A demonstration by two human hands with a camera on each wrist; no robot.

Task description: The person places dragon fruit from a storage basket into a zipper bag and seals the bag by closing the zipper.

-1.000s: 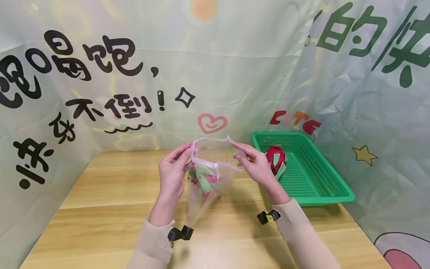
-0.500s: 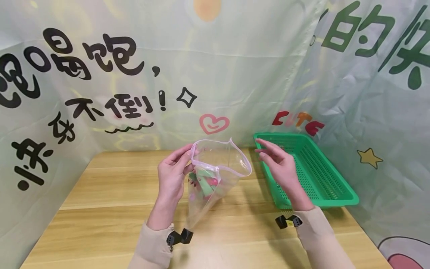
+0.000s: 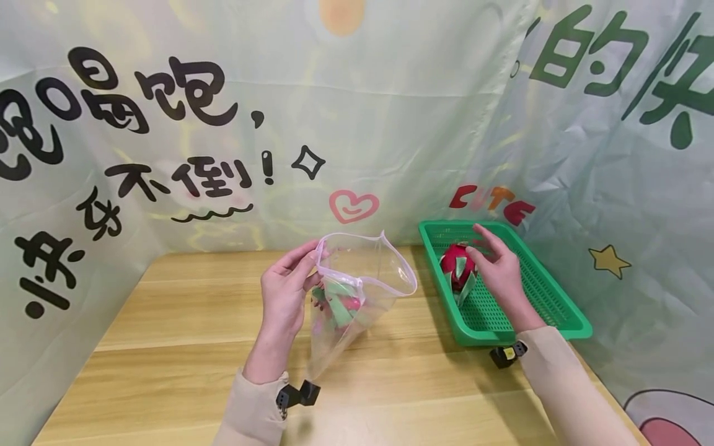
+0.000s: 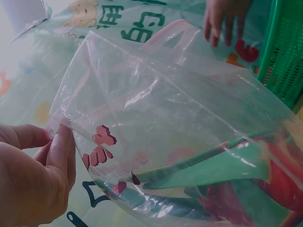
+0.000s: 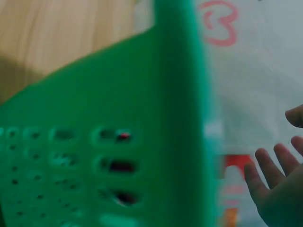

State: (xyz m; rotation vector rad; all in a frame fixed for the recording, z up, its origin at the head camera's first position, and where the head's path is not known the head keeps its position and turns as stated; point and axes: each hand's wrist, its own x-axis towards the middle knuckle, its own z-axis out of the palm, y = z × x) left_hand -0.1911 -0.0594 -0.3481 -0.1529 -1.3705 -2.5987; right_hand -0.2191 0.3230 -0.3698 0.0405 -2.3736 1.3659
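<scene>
Left hand (image 3: 283,288): I read a firm pinch here, thumb and fingertips grasping the left side of the rim of a clear, lilac-rimmed plastic bag (image 3: 374,297).
Bag mouth: gaping up and to the right; whether the lower corner rests on the pale wood-grain table (image 3: 195,347) I can't tell.
Bagged fruit: one rounded red fruit with green scales (image 3: 337,303), by its look a dragon fruit, showing through the film below the rim, towards the left.
Green basket: a rectangular plastic basket with slotted walls (image 3: 491,337), on the table to the right of the bag, well apart from it.
Basket fruit: a second deep-red, green-scaled fruit (image 3: 458,266), inside the basket against its left wall.
Right hand (image 3: 501,269): released, fingers spread, poised above the basket just beside that second fruit; I can't make out whether the fingertip nearest it makes contact.
Step in hand: I'd judge this as reaching for the basket fruit, with one fruit already bagged.
Next move: to my mind it calls for the right hand to close round the fruit from above, lift it past the basket's edge and bring it to the bag mouth, the left pinch held steady.
Scales: they could snag the thin rim.
</scene>
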